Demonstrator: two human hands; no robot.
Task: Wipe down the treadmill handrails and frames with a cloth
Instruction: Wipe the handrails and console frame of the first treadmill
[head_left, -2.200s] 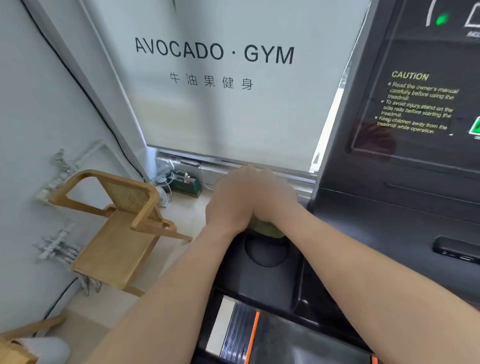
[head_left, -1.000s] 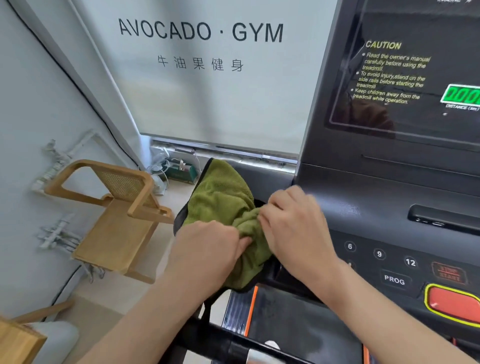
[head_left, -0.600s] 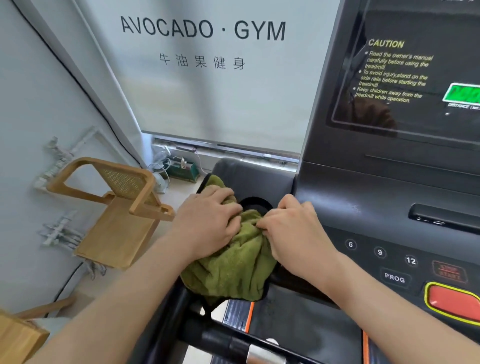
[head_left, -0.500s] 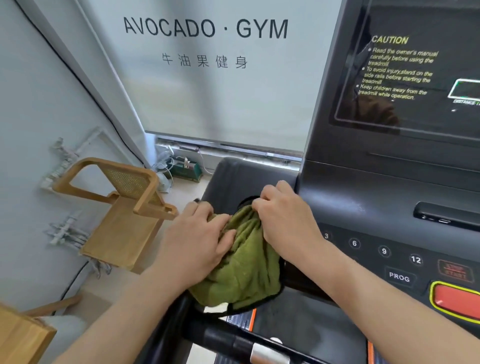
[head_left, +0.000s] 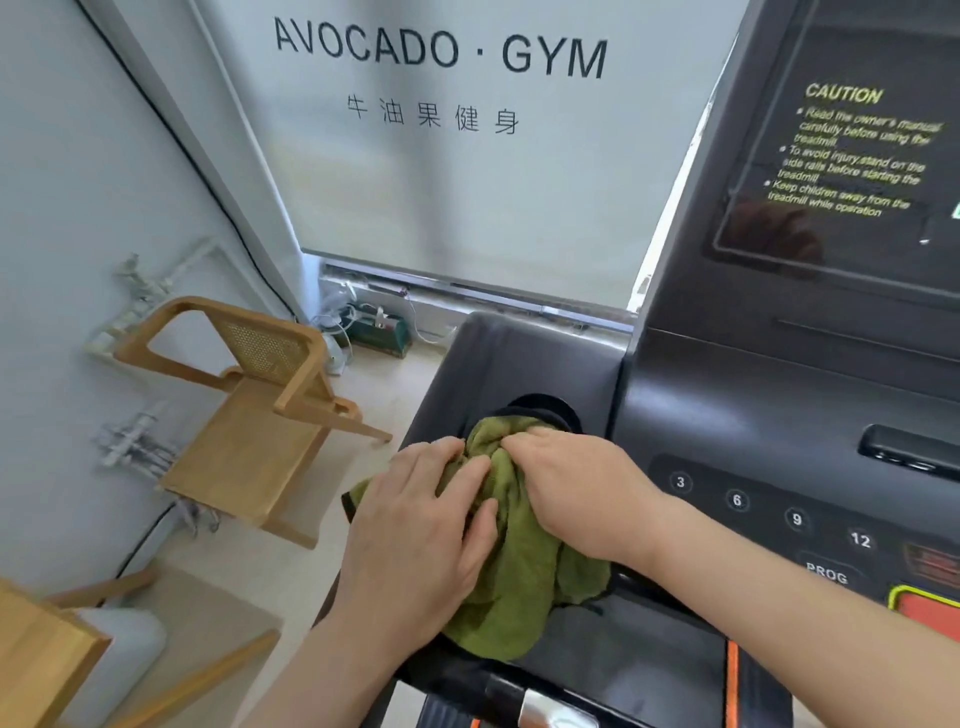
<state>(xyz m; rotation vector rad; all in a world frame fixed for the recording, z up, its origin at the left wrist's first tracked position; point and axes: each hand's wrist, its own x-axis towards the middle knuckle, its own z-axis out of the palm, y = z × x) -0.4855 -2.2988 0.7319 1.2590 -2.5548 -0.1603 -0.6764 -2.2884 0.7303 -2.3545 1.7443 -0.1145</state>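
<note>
A crumpled green cloth (head_left: 519, 587) lies on the left wing of the black treadmill console (head_left: 519, 358), just below its round cup holder (head_left: 540, 408). My left hand (head_left: 415, 530) lies flat on the cloth's left side, fingers fairly straight, pressing it down. My right hand (head_left: 576, 488) sits on the cloth's upper right, fingers curled into the fabric at the cup holder's rim. Part of the cloth hangs over the console's near edge. A black handrail bar (head_left: 540, 701) with a metal band crosses the bottom of the view.
Right of my hands is the speed keypad (head_left: 737, 501) and a red stop button (head_left: 930, 613); above them the dark display (head_left: 852, 156). A wooden chair (head_left: 249, 415) stands on the floor at the left by the wall. A blind with gym lettering hangs behind.
Both hands have slid the cloth back toward me, off the far end of the console wing and cup holder. My left hand has flattened onto the cloth.
</note>
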